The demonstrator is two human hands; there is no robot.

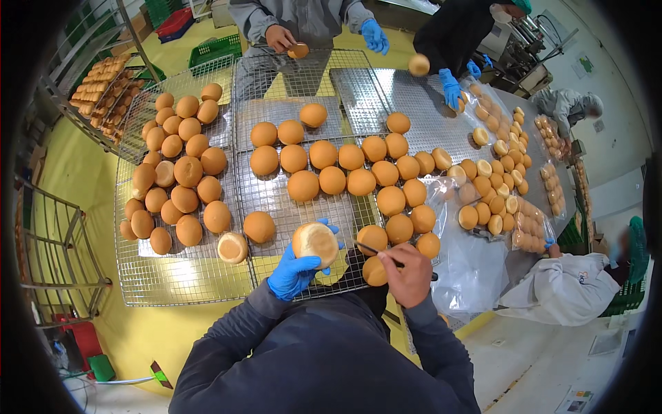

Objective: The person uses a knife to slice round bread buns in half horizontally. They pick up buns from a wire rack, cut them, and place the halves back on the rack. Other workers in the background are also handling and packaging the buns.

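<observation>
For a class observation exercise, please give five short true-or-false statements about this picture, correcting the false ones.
1. The left hand wears a blue glove. True.
2. The left hand holds a brush. False: it holds a bun.
3. The right hand is bare and holds a slim dark tool. True.
4. The wire grids are bare. False: buns lie on them.
5. A green crate shows beyond the wire grids. True.

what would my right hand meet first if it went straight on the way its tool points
Probably the raised bun or the gloved left hand holding it, the thin tool leading the right hand; depth is unclear, and a rack bun might be touched first.
</observation>
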